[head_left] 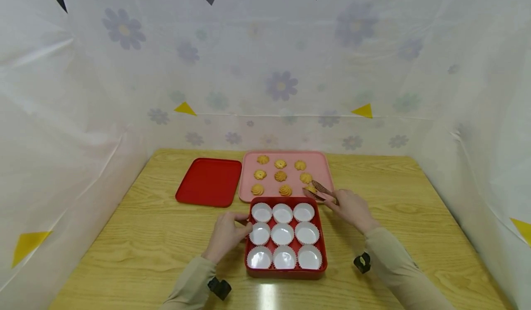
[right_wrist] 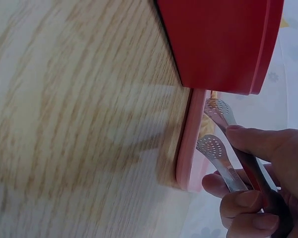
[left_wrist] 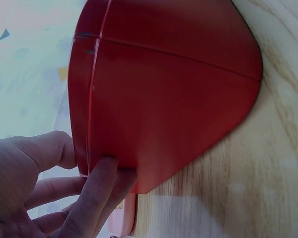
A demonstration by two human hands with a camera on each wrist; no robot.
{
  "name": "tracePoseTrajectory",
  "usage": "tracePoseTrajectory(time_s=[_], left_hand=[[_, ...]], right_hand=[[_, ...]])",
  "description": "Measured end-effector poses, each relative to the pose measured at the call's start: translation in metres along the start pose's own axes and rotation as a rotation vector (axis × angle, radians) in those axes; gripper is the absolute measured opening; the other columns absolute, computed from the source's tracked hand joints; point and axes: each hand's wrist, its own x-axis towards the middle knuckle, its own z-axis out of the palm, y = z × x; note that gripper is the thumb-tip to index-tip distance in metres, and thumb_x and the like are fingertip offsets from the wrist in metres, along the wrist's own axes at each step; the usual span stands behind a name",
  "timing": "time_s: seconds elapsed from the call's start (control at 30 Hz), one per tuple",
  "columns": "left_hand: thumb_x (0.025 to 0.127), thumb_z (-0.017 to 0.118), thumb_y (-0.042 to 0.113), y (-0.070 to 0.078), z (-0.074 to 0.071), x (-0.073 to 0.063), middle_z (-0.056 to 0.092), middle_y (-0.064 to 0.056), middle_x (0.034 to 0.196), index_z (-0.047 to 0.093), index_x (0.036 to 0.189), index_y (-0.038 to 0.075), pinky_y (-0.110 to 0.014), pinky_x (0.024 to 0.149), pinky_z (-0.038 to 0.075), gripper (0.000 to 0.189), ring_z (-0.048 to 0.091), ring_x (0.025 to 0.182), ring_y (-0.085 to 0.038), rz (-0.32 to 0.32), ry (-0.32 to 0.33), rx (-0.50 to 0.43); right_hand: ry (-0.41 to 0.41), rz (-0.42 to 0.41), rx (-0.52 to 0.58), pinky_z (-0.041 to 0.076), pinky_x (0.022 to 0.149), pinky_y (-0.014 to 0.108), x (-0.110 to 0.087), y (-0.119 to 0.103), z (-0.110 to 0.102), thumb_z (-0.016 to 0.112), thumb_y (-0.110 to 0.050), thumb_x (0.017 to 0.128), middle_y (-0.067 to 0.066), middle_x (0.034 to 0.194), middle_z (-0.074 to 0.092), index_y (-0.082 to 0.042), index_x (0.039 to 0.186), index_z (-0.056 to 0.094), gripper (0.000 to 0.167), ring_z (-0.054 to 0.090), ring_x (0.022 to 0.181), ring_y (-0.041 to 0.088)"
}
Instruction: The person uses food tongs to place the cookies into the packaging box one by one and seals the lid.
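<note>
A red square box (head_left: 286, 274) holds several white paper cups (head_left: 282, 234) in rows, with their white bottoms showing. My left hand (head_left: 229, 233) holds the box's left wall between thumb and fingers, seen close in the left wrist view. Behind the box, a pink tray (head_left: 319, 165) carries several piped butter cookies (head_left: 280, 176). My right hand (head_left: 352, 207) grips metal tongs (right_wrist: 228, 171) with perforated ends. The tong ends are apart, on either side of the cookie (head_left: 310, 189) at the tray's front right; whether they touch it I cannot tell.
To the left of the pink tray lies a flat red lid (head_left: 209, 181). The box's back edge stands right against or just before the tray's front edge. A wooden table (head_left: 166, 236) bears everything, with a flower-patterned sheet (head_left: 265, 70) hanging behind and beside it.
</note>
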Motion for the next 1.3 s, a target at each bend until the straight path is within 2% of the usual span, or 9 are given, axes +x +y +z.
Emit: tracePoseTrajectory(time_s=[0.17, 0.33, 0.4, 0.53, 0.63, 0.8, 0.97, 1.23, 1.3], left_hand=[[0.083, 0.072, 0.007, 0.0, 0.0, 0.0, 0.076, -0.018, 0.107, 0.074, 0.113, -0.004, -0.018, 0.055, 0.042, 0.031, 0.054, 0.067, -0.013, 0.0, 0.0, 0.004], [0.083, 0.072, 0.007, 0.0, 0.0, 0.001, 0.076, -0.017, 0.108, 0.075, 0.112, -0.004, -0.018, 0.053, 0.04, 0.031, 0.052, 0.064, -0.011, 0.003, 0.0, 0.006], [0.083, 0.072, 0.007, 0.0, 0.0, 0.001, 0.076, -0.017, 0.107, 0.074, 0.113, -0.004, -0.018, 0.052, 0.04, 0.032, 0.051, 0.064, -0.01, 0.002, -0.001, 0.005], [0.083, 0.072, 0.007, 0.0, 0.0, 0.001, 0.077, -0.017, 0.106, 0.074, 0.113, -0.004, -0.018, 0.054, 0.041, 0.032, 0.053, 0.066, -0.011, 0.003, -0.001, 0.005], [0.083, 0.072, 0.007, -0.001, 0.0, 0.001, 0.077, -0.016, 0.106, 0.075, 0.112, -0.004, -0.018, 0.056, 0.042, 0.032, 0.054, 0.068, -0.012, 0.004, 0.005, 0.013], [0.082, 0.072, 0.007, 0.0, 0.0, 0.001, 0.076, -0.017, 0.107, 0.075, 0.112, -0.004, -0.018, 0.056, 0.041, 0.032, 0.052, 0.067, -0.012, 0.003, 0.01, 0.02], [0.083, 0.072, 0.007, 0.0, -0.001, 0.0, 0.076, -0.017, 0.109, 0.074, 0.113, -0.004, -0.018, 0.053, 0.039, 0.032, 0.052, 0.067, -0.012, 0.001, 0.002, 0.009], [0.084, 0.073, 0.007, 0.0, 0.0, 0.001, 0.077, -0.015, 0.107, 0.075, 0.113, -0.002, -0.018, 0.06, 0.044, 0.031, 0.057, 0.077, -0.014, 0.007, 0.004, 0.025], [0.083, 0.072, 0.007, 0.0, 0.0, 0.0, 0.077, -0.015, 0.106, 0.075, 0.113, -0.003, -0.018, 0.059, 0.045, 0.031, 0.058, 0.076, -0.014, 0.008, 0.004, 0.022]], right_hand=[[0.017, -0.012, 0.01, 0.037, 0.051, 0.03, -0.003, -0.001, -0.002, 0.064, -0.027, 0.096, 0.005, 0.073, 0.058, -0.004, 0.093, 0.069, 0.024, 0.049, 0.061, 0.017], [0.053, -0.03, 0.002, 0.039, 0.054, 0.032, -0.004, -0.004, -0.007, 0.064, -0.027, 0.097, 0.009, 0.081, 0.064, 0.003, 0.116, 0.07, 0.036, 0.051, 0.065, 0.019], [0.069, -0.044, 0.007, 0.039, 0.053, 0.031, -0.004, -0.005, -0.01, 0.064, -0.026, 0.097, 0.009, 0.079, 0.063, 0.003, 0.123, 0.068, 0.039, 0.05, 0.064, 0.019], [0.101, -0.062, 0.019, 0.035, 0.052, 0.029, -0.005, -0.011, -0.016, 0.065, -0.026, 0.097, 0.007, 0.074, 0.058, 0.003, 0.121, 0.068, 0.038, 0.047, 0.061, 0.017], [0.113, -0.073, 0.011, 0.035, 0.052, 0.028, -0.006, -0.019, -0.022, 0.066, -0.028, 0.096, 0.006, 0.076, 0.059, 0.001, 0.114, 0.07, 0.035, 0.047, 0.061, 0.016], [0.109, -0.142, -0.003, 0.037, 0.052, 0.027, -0.01, -0.037, -0.028, 0.068, -0.029, 0.095, 0.003, 0.075, 0.061, -0.002, 0.108, 0.07, 0.03, 0.047, 0.06, 0.014], [0.118, -0.219, -0.032, 0.036, 0.052, 0.025, -0.013, -0.054, -0.025, 0.071, -0.03, 0.093, 0.0, 0.072, 0.058, -0.006, 0.1, 0.071, 0.026, 0.044, 0.058, 0.011], [0.088, -0.296, -0.017, 0.041, 0.055, 0.022, -0.02, -0.078, -0.019, 0.071, -0.032, 0.092, -0.004, 0.077, 0.061, -0.013, 0.095, 0.07, 0.019, 0.049, 0.064, 0.008], [0.08, -0.318, -0.026, 0.042, 0.056, 0.021, -0.021, -0.082, -0.015, 0.072, -0.032, 0.092, -0.005, 0.078, 0.062, -0.015, 0.095, 0.07, 0.018, 0.05, 0.065, 0.007]])
